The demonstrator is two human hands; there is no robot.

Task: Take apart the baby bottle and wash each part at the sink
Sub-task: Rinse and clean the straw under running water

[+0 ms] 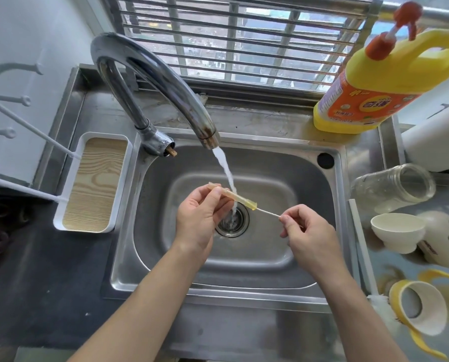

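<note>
Over the steel sink [270, 273], my left hand [199, 220] pinches a yellowish translucent straw tube [240, 198] under the water stream [227, 173] from the faucet [165, 77]. A thin white brush stem [267, 212] sticks out of the tube's right end, and my right hand [307, 231] pinches its end. On the counter to the right lie the clear bottle body [393, 188] on its side, a cream cap [398, 235] and a yellow-handled collar ring [419, 314].
A yellow dish soap bottle [375, 82] with an orange pump stands at the back right. A white tray with a wood-grain base [95, 184] sits left of the sink. A long white brush handle [361, 246] lies along the sink's right edge.
</note>
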